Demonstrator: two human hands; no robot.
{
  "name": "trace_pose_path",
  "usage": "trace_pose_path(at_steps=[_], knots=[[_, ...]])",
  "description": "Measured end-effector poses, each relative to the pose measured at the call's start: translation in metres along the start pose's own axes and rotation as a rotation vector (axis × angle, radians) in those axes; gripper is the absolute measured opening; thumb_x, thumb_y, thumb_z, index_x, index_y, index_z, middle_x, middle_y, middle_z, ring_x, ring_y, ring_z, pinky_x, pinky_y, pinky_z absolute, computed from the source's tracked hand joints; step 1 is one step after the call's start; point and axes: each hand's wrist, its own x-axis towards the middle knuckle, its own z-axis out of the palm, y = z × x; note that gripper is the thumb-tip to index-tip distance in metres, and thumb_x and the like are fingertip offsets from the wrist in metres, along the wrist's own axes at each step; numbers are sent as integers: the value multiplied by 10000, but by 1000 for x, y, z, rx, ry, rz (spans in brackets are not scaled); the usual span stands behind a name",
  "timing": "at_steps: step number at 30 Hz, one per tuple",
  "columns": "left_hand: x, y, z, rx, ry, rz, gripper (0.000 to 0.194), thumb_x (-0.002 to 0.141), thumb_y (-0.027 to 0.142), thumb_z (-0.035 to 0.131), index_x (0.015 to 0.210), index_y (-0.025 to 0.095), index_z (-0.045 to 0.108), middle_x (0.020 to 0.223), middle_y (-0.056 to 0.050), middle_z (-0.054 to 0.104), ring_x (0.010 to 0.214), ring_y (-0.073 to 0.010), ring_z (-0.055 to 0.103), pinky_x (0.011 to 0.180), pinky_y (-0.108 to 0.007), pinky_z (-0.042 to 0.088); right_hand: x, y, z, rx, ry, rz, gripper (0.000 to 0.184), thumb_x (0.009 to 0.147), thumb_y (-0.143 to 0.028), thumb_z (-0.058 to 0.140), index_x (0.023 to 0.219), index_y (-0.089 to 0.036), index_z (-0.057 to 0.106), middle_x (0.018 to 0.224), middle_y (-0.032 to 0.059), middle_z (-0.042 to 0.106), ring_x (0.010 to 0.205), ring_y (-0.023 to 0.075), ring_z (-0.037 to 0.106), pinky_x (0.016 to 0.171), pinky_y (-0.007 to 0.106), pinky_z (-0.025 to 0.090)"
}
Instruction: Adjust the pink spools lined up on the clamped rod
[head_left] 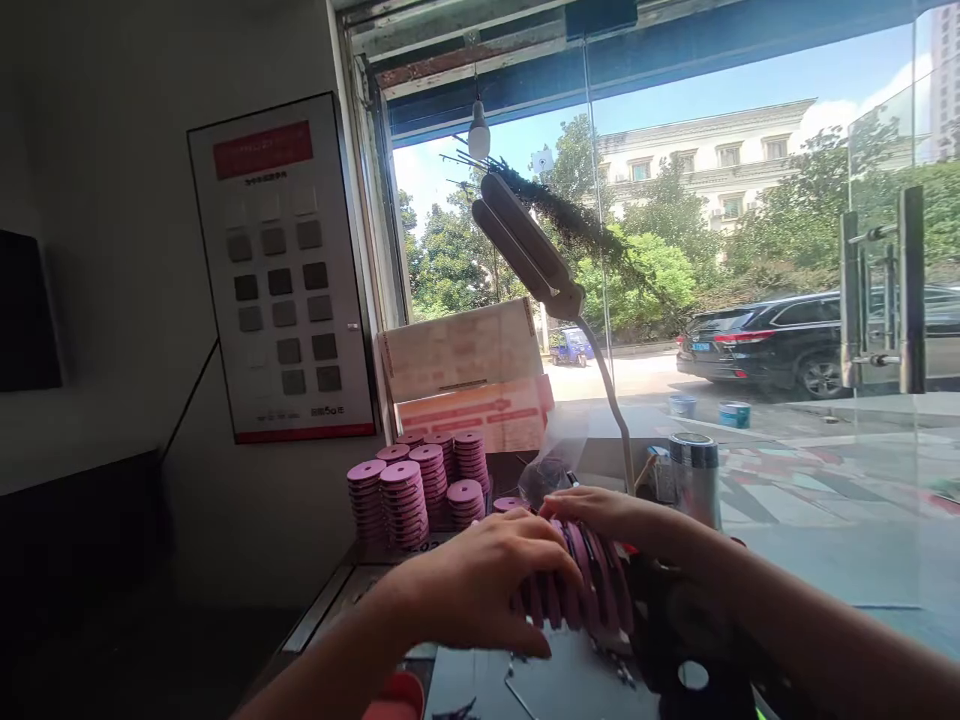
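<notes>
A row of round pink spools (pixel 592 590), with dark gaps or windings between them, stands on edge between my two hands. My left hand (pixel 487 570) curls round its left end, thumb low and fingers over the top. Across the upper side reaches my right hand (pixel 592 508), its fingers bent onto the same row; the fingertips are partly hidden. Beyond them, several stacks of similar pink spools (pixel 403 500) rise at the back left. Thin wire-like pieces (pixel 517 685) lie on the pale work surface (pixel 472 670) below.
A desk lamp (pixel 525 240) arches over the table from behind. At the back right stands a metal-lidded jar (pixel 694 480). Boxes (pixel 465 370) lean at the window. A red container (pixel 397 697) sits low at the front, and a dark machine part (pixel 690 630) lies under my right forearm.
</notes>
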Motion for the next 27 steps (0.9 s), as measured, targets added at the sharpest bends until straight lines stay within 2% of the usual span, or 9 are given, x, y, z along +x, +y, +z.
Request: trace_pose_path(at_steps=[2,4,6,7,14,19,23,25,27], knots=[[-11,3,22,30,256,-109,343,615,177,743,933,203,618,1054,-16,592,988,-145,524,891,-256,411,-3,-3,0,-20,0,-9,348,868,-453,436,776,-157,592,767,1,570,736,156,531,746,353,401],[-13,-2,44,88,461,-97,166,659,230,726,805,222,648,909,16,635,869,-137,546,817,-273,425,-5,-5,2,-31,13,-7,362,870,-464,417,791,-157,593,768,2,564,744,161,529,763,364,392],[-9,-7,57,137,593,-45,33,729,251,665,710,231,645,794,38,645,770,-123,548,749,-273,419,-5,-5,3,-40,25,-6,366,863,-474,417,786,-160,588,768,3,558,749,162,525,764,364,389],[-6,-9,60,127,630,-41,81,758,235,631,678,223,633,759,40,644,735,-115,549,723,-266,416,-5,-5,4,-45,31,-3,366,857,-479,422,767,-161,582,755,1,552,740,159,521,754,358,390],[16,-6,42,-182,701,-510,114,769,140,550,660,169,538,706,13,556,647,-125,535,594,-253,407,-8,-13,0,-69,131,34,457,789,-597,360,747,-173,526,660,-8,511,597,136,489,596,304,393],[29,-11,36,-181,723,-611,113,767,147,535,659,179,544,680,12,573,636,-144,535,593,-269,369,-60,-37,-4,-281,339,-35,399,823,-558,311,791,-209,501,794,36,563,776,209,502,728,357,355],[33,-18,34,-219,752,-665,133,801,195,492,670,188,511,590,26,543,571,-139,543,555,-254,352,-93,-35,5,-728,323,-23,306,867,-465,370,725,-223,491,733,29,551,725,232,461,690,382,286],[34,-20,34,-231,766,-677,140,807,202,483,668,192,492,576,29,534,559,-138,544,550,-249,350,-96,-29,9,-646,229,-60,261,868,-381,408,695,-214,510,717,19,541,701,203,440,674,353,283],[35,-20,36,-230,777,-681,139,802,202,486,664,193,489,580,26,535,562,-139,539,552,-248,344,-91,-25,9,-304,181,-60,268,836,-385,462,644,-200,489,639,-14,475,618,149,389,603,299,281]])
